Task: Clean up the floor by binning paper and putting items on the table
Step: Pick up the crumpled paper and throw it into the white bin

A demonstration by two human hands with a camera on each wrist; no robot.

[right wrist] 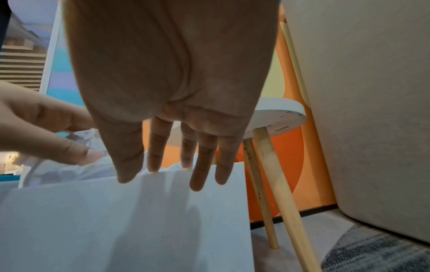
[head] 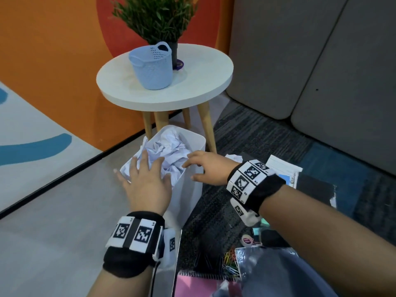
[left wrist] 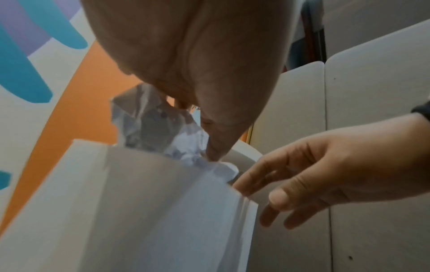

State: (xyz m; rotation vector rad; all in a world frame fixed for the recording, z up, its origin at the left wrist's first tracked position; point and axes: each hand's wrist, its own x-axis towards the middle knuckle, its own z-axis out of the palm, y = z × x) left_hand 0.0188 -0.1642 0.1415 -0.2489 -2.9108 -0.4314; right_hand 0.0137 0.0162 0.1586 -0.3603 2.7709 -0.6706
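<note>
A white bin (head: 194,144) stands on the floor by the round white table (head: 199,82), heaped with crumpled white paper (head: 169,146). My left hand (head: 143,174) lies spread over the near left of the heap, straight fingers on the paper. My right hand (head: 203,167) hovers at the bin's right rim with fingers straight. In the left wrist view the paper (left wrist: 149,123) sticks up above the bin wall (left wrist: 139,211). In the right wrist view my fingers (right wrist: 202,165) reach over the bin wall (right wrist: 128,220). Neither hand holds anything.
On the table stand a light blue basket (head: 153,67) and a potted plant (head: 158,20). On the carpet to my right lie a crumpled paper (head: 234,157), papers (head: 285,168), a tape roll (head: 247,241), coloured paper clips (head: 230,264), a pink notebook (head: 195,286). Grey sofa (head: 321,61) behind.
</note>
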